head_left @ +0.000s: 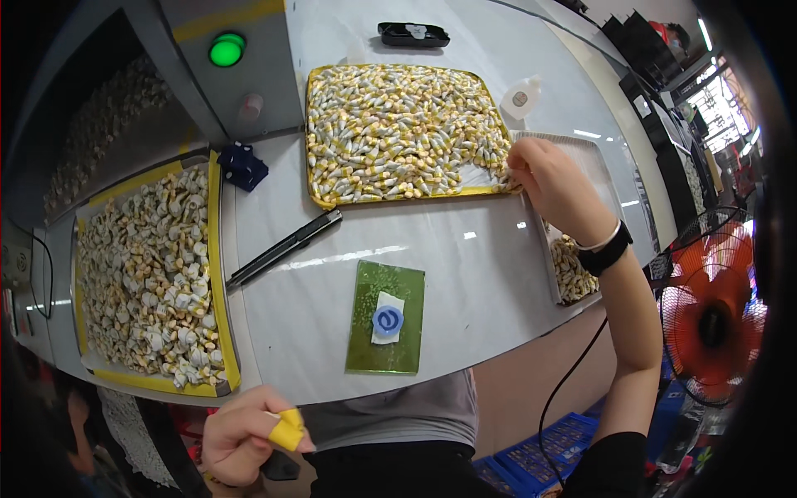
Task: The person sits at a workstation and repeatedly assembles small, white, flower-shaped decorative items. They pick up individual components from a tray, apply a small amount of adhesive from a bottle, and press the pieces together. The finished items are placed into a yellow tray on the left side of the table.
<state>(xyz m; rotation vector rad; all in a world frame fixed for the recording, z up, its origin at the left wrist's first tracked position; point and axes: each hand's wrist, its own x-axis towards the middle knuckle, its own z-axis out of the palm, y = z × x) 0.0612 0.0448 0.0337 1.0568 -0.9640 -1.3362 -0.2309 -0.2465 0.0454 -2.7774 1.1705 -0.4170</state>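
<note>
My right hand [558, 184] reaches to the right front corner of a yellow-edged tray [382, 202]. Its fingers are closed together at the small white-and-yellow tapered pieces [398, 124] that fill this tray; whatever sits between the fingertips is hidden. White tray bottom shows near the hand. Low at the left, in front of the table edge, my left hand [249, 436] is held with curled fingers, yellow tape round a finger. Anything in it is too small or hidden to name. On the table before me lies a green plate [405, 353] with a round blue-and-white item [388, 319] on white paper.
A larger yellow-taped tray [224, 332] of pale rounded pieces stands left. A black bar-shaped tool [284, 247] lies mid-table. Under my right wrist is a white tray [594, 158] with some pieces. A grey machine with a green button [227, 50] rises behind; an orange fan [706, 307] stands right.
</note>
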